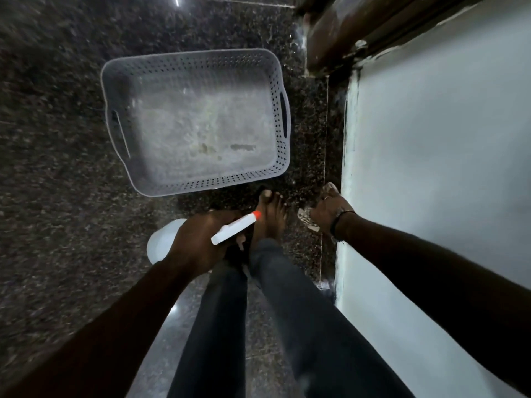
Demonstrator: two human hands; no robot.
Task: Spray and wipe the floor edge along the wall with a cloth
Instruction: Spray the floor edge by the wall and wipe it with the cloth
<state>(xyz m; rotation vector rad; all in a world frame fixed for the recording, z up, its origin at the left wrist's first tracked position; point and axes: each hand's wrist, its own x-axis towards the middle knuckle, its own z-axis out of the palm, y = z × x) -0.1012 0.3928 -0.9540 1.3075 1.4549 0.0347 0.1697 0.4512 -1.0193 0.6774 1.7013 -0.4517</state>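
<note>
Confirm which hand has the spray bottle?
The left hand grips the bottle, the one with the orange nozzle; the right hand holds the cloth by the wall.

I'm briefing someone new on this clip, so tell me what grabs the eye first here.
The pale perforated basket stands out most, sitting on the dark speckled floor ahead of the bare foot. Next, the left hand grips a white spray bottle with an orange nozzle, while the right hand holds a cloth low beside the white wall.
</note>
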